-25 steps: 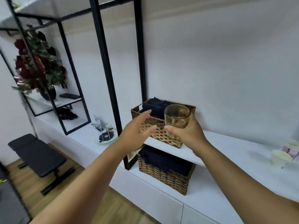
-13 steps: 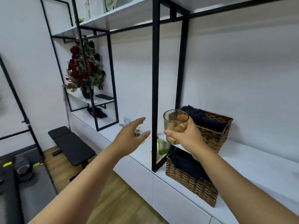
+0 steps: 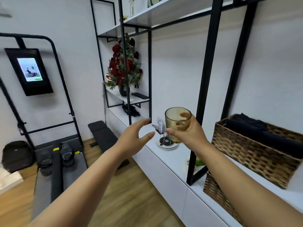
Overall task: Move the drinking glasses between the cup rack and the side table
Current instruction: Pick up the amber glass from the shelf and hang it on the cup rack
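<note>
Swung further left since the earlier frames: wicker basket [image 3: 255, 149] now pushed to the right edge, wall screen [image 3: 30, 70] and black exercise bench [image 3: 103, 136] newly in view at left. Amber drinking glass [image 3: 177, 124] carried along, upright, held up in the air at centre frame in front of the black shelf frame [image 3: 208, 79]. Right hand [image 3: 190, 133] wrapped round it, thumb across the near side low down, fingers [image 3: 184, 115] curled round the far side and showing through the glass. Left hand [image 3: 132, 140] just beside it at centre, empty, fingers apart and loosely extended, not touching the glass. Below and behind the glass, small wire cup rack [image 3: 165, 140] on a round base, standing on the white surface [image 3: 173, 154]. Something green low on that surface behind the frame post, too hidden to name. Further back at upper centre, red flower arrangement [image 3: 124, 71] in a dark vase on a shelf. Wooden floor [image 3: 127, 194] along the bottom.
</note>
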{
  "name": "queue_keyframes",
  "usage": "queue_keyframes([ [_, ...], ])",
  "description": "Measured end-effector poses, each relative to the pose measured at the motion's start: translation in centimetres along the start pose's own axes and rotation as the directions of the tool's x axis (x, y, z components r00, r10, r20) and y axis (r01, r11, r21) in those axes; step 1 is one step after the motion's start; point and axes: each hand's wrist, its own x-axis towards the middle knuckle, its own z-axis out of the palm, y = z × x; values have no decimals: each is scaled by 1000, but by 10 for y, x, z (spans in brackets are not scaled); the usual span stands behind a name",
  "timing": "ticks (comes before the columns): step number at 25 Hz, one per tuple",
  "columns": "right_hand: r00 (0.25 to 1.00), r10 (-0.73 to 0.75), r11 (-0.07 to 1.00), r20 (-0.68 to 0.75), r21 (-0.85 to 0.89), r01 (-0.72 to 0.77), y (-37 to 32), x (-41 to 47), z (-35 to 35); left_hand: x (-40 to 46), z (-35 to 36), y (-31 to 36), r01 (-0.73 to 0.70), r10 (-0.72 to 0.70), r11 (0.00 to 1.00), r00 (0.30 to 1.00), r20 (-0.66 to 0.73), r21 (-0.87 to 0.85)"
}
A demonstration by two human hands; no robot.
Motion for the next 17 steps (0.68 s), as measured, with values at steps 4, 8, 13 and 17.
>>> queue_keyframes([
  [4,998,4,1000,62,30,-5,19,65,34,43,-10,-36,61,-60,998,998,-29,30],
  [8,991,-1,999,136,53,-6,32,131,55,91,-21,-64,127,-125,992,990,-72,21],
  [13,984,-23,997,176,83,8,46,202,88,153,-28,-94,153,-148,988,981,-125,30],
  [17,982,-7,997,189,82,-8,64,236,118,183,-24,-124,156,-147,986,979,-140,54],
])
